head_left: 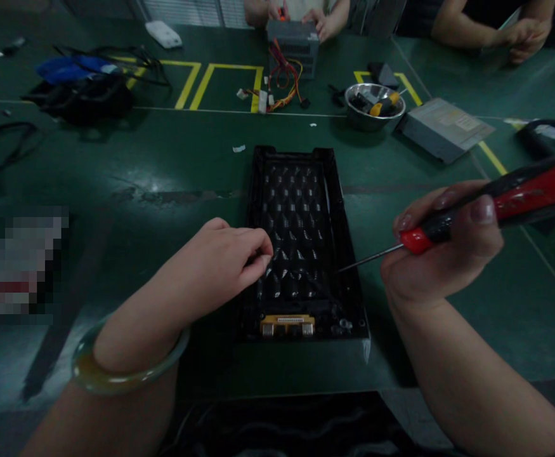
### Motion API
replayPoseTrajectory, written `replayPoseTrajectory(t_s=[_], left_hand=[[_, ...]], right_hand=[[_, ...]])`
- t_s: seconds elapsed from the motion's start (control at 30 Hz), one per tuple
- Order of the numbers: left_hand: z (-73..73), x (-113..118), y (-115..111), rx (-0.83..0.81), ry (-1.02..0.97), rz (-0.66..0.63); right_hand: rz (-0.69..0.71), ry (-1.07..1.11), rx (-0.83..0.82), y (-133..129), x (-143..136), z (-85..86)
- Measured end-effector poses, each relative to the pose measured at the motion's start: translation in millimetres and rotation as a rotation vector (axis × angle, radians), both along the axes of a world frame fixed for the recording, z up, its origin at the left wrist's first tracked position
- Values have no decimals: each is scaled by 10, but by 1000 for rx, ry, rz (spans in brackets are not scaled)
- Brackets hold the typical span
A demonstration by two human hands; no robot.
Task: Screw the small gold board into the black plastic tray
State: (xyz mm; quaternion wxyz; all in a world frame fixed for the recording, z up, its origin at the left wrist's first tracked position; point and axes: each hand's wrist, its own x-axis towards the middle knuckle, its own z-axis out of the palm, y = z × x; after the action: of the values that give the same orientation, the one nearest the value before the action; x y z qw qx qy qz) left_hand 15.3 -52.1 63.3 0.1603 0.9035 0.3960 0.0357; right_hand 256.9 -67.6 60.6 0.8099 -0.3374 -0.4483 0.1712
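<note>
A black plastic computer front panel (pixel 293 235) lies in front of me, its inside facing up, with a dimpled mesh. Near its close end sits a small yellow circuit board (pixel 288 325) with metal ports. My left hand (pixel 227 257) is over the panel's left side, fingers curled into a pinch; what they hold, if anything, is hidden. In my right hand (pixel 448 260) is a red and black screwdriver (pixel 534 184). Its thin shaft slants down to the left, the tip over the panel's right inner side; I cannot tell whether it touches.
Across the table, a person's hands (pixel 325 25) are at a grey power supply (pixel 293 47) with coloured cables. A metal bowl (pixel 375 120) of tools and a flat metal drive (pixel 446 127) stand at right. Blue and black cables (pixel 77 79) lie far left. Another person's hands (pixel 527 38) rest far right.
</note>
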Motion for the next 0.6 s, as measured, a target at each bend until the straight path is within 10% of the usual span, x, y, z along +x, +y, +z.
replayPoseTrajectory(t_s=[0.6], left_hand=[[-35, -23, 7, -67, -70, -39]], right_hand=[[45, 60, -6, -14, 53, 75]])
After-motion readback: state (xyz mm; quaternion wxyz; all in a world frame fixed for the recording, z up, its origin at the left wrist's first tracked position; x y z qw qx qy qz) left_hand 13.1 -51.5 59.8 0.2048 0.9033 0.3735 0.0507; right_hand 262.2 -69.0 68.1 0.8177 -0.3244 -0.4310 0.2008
